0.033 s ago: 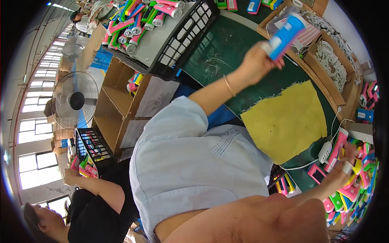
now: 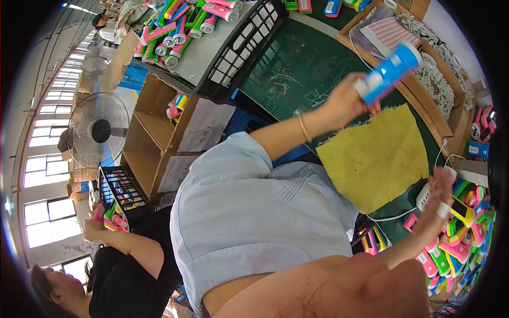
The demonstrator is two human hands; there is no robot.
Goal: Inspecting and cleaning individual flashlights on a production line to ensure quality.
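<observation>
My left hand (image 2: pixel 349 103), a thin bracelet on its wrist, grips a blue flashlight (image 2: pixel 393 73) with some pink low on its side. Motion smears the flashlight a little as it hangs over the far edge of the green table (image 2: pixel 289 79). Below it lies a yellow cloth (image 2: pixel 374 159) with frayed edges. At the right, my right hand (image 2: pixel 440 190) is over the spot beside a white power strip (image 2: pixel 423 197), a white band round it. Its fingers are blurred, and whether they hold anything is unclear. Next to it rises a heap of colourful flashlights (image 2: pixel 458 246).
A black crate (image 2: pixel 238 58) stands at the back left, with several flashlights (image 2: pixel 185 26) above it. Wooden trays (image 2: pixel 442 114) of white cables line the table's far edge. Cardboard boxes (image 2: pixel 154 132), a fan (image 2: pixel 98 130) and a person in black (image 2: pixel 127 275) are at the left.
My left hand has moved right and slightly nearer with the blue flashlight. My right hand has shifted left and farther away, now covering the pink flashlight that lay beside the power strip.
</observation>
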